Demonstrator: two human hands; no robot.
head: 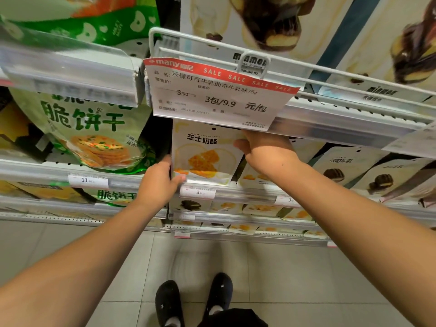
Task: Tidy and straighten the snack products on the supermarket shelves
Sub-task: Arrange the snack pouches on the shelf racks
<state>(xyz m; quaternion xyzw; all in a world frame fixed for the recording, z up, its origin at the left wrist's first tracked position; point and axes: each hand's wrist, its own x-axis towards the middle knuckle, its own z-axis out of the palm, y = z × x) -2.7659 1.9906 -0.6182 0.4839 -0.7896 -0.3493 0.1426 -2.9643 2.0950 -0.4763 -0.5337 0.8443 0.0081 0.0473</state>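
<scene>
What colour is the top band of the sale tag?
Red with white lettering, on the sale tag; head view.

White wire-fronted shelves with upright cheese snack packs and green biscuit bags

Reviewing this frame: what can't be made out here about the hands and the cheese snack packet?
- Right hand fingers: hidden in the head view behind the sale sign and the cheese snack packet, so its grip is unclear.
- Packet's top edge: covered by the sale sign.
- Left hand fingers: behind the packet's left edge; only the thumb shows.
- Small print on the price tag: too small.
- Green biscuit bag top: blocked by the blurred shelf rail.
</scene>
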